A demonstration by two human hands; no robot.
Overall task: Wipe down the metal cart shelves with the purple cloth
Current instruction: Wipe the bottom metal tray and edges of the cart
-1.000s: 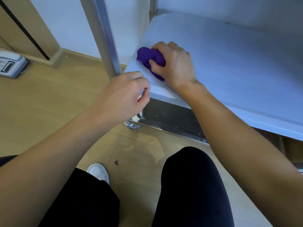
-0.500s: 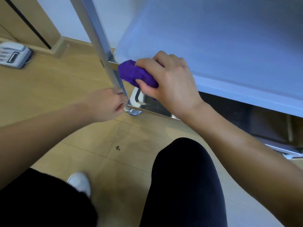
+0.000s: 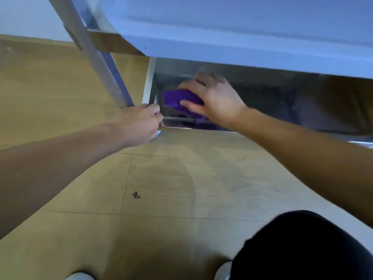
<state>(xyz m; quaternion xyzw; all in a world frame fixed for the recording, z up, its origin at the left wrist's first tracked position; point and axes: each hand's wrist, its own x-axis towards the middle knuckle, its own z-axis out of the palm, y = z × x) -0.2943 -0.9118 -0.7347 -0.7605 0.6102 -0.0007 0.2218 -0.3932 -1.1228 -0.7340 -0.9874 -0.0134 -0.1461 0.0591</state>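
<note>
The right hand (image 3: 212,98) has dropped from the front edge of the upper shelf (image 3: 242,37) to the lower shelf (image 3: 272,102), where it now presses the purple cloth (image 3: 179,99) against the metal near the shelf's left front corner; its fingers and thumb are wrapped over the bunched cloth, grasping it, though motion blur softens the fingertips. Half a second ago the cloth was held in the air at the corner of the upper shelf; now it sits underneath that shelf, in shadow. The left hand (image 3: 141,124) has slid down the cart leg (image 3: 101,63) to its foot; it is curled closed around the base of the leg at the lower shelf's corner. The view has tipped lower; the white device once on the wooden floor (image 3: 171,178) at left is out of sight, and one black-clad knee (image 3: 302,249) shows at lower right.
</note>
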